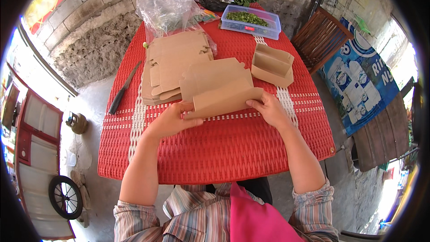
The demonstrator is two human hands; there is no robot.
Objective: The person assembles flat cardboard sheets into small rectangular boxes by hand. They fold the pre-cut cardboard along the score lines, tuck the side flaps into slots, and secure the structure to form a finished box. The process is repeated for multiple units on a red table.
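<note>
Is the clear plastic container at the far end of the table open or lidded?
Open: the clear container shows chopped greens with no lid visible.

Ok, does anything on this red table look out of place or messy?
Mostly tidy. The knife lies loose near the table's left edge, blade pointing toward the stack of flat cardboard blanks. That stack is fanned unevenly. Both hands, left and right, hold one blank. Nothing looks spilled or damaged.
</note>
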